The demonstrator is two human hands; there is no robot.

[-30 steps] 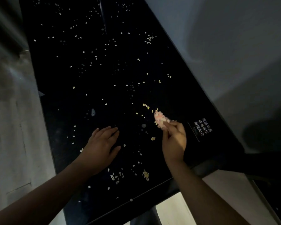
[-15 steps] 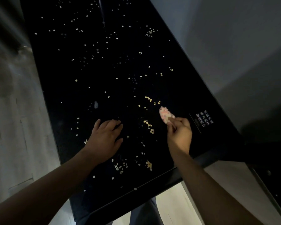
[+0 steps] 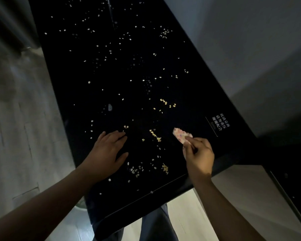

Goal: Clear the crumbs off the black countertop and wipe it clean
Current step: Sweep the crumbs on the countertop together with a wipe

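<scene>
The left hand (image 3: 108,152) lies flat, fingers straight, on the glossy black countertop (image 3: 189,87), among scattered pale crumbs (image 3: 155,134). The right hand (image 3: 199,156) pinches what looks like 1 small pink-and-white speckled cloth (image 3: 180,134), just beside the white printed label (image 3: 219,125).

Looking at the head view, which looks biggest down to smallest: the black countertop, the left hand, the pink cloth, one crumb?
1. black countertop
2. left hand
3. pink cloth, partly hidden in the right hand
4. crumb
</scene>
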